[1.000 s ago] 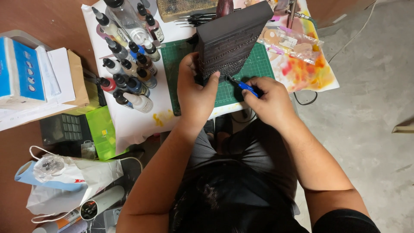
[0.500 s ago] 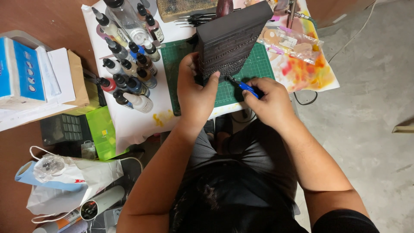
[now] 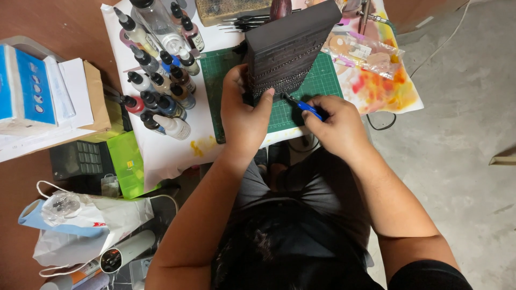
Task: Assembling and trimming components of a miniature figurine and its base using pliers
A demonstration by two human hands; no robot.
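Centrally, a dark block with ribbed, studded bands across its face stands tilted on a green mat, its near end over the mat's middle. The left hand is closed around the block's near left edge, thumb lying across the banded face. The right hand is closed around a blue tool; the tool's dark tip points left and meets, or nearly meets, the block's near right corner, though actual contact cannot be told.

The mat lies on a white-papered counter. Left of the mat stands a cluster of dropper bottles with dark caps, one of them lying on its side nearest the counter's near edge. Right of the mat lies a sheet stained yellow, orange and red, with a clear bag of small parts on its far part. Beyond the block, at the counter's far edge, lie thin metal tools.

Left of the counter stands a blue-and-white carton on a cardboard box; nearer lie a green box and a white plastic bag. Grey concrete floor fills the right side.
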